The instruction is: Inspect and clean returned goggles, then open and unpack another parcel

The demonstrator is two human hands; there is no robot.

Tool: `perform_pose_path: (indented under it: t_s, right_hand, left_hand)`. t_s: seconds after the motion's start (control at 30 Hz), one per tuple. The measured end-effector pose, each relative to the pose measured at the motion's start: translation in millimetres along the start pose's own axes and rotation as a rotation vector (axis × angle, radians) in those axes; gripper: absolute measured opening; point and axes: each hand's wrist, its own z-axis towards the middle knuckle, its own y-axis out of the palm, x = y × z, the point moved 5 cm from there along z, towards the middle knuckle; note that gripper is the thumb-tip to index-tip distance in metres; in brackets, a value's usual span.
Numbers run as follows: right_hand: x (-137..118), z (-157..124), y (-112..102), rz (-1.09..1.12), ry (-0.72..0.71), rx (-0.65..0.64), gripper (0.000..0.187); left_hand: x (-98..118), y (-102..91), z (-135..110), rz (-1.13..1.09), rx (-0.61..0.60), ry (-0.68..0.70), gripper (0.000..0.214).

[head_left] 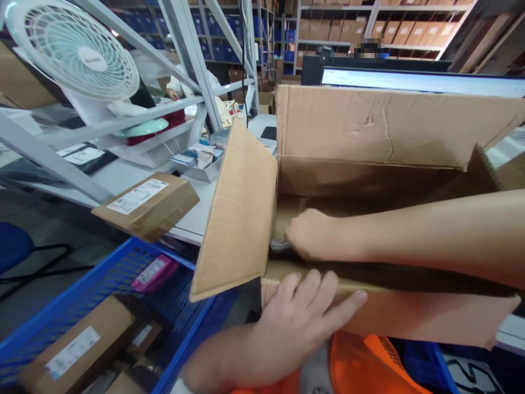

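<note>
A large open cardboard box stands in front of me with its flaps folded outward. My right hand reaches down inside it from the right, closed in a fist near the left end. A small greyish piece shows at the fist's left side; the fingers hide the rest, so its kind is unclear. Over the near edge of the box lies my left hand, its fingers bent across the rim and its thumb stretched along the outside of the near flap.
Left of the box, a labelled parcel lies at the table edge. Below it, a blue crate holds several cartons and a pink packet. A fan, metal frame and monitor stand behind. Another person's hand shows beyond.
</note>
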Motion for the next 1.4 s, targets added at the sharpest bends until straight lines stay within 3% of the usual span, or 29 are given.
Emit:
perform_pose_path:
  t_s: [0.1, 0.23, 0.3, 0.37, 0.43, 0.57, 0.73, 0.87, 0.97, 1.17, 1.27, 1.4]
  right_hand:
    - [35.3, -19.6, -22.6, 0.043, 0.178, 0.11, 0.026]
    - [101.8, -87.5, -59.4, 0.221, 0.456, 0.315, 0.027]
    - [129.1, -129.9, -75.7, 0.361, 0.519, 0.639, 0.02]
    - [144.4, -166.3, -81.3, 0.491, 0.431, 0.993, 0.02]
    - [152.1, -186.8, -73.8, 0.571, 0.335, 1.147, 0.026]
    - [159.1, -204.5, -59.9, 0.646, 0.297, 1.26, 0.027]
    - [167.6, -228.7, -71.1, 0.781, 0.148, 1.51, 0.032]
    - [182.6, -226.5, -75.3, 0.947, 0.095, 1.519, 0.03]
    - [200.3, -219.7, -75.2, 1.208, 0.054, 1.599, 0.023]
    - [235.3, -214.3, -81.4, 1.538, 0.15, 1.641, 0.026]
    - [246.2, -229.5, -91.2, 1.528, 0.053, 1.675, 0.029]
    - [260.3, -265.8, -99.2, 1.331, -0.178, 1.788, 0.046]
  left_hand:
    - [-2.5, -1.8, 2.8, -0.024, -0.017, 0.005, 0.063]
    - [-5.6, -0.6, 5.5, -0.049, -0.059, 0.0, 0.071]
    - [-7.0, 0.3, 6.7, -0.051, -0.054, -0.001, 0.076]
    - [-9.4, 1.8, 8.9, -0.064, -0.05, -0.012, 0.08]
    - [-12.9, 3.5, 12.7, -0.083, -0.056, -0.034, 0.081]
    - [-19.3, 3.9, 21.9, -0.113, -0.052, -0.066, 0.082]
    - [-22.1, 2.0, 28.9, -0.117, -0.04, -0.095, 0.084]
    - [-21.4, 1.9, 30.3, -0.109, -0.049, -0.119, 0.083]
    - [-20.6, 2.2, 30.1, -0.102, -0.057, -0.128, 0.082]
    - [-26.2, -0.2, 35.6, -0.092, -0.085, -0.088, 0.086]
    - [-37.6, -4.1, 42.8, -0.097, -0.112, -0.067, 0.087]
    - [-59.4, -16.6, 47.3, -0.064, -0.091, -0.099, 0.089]
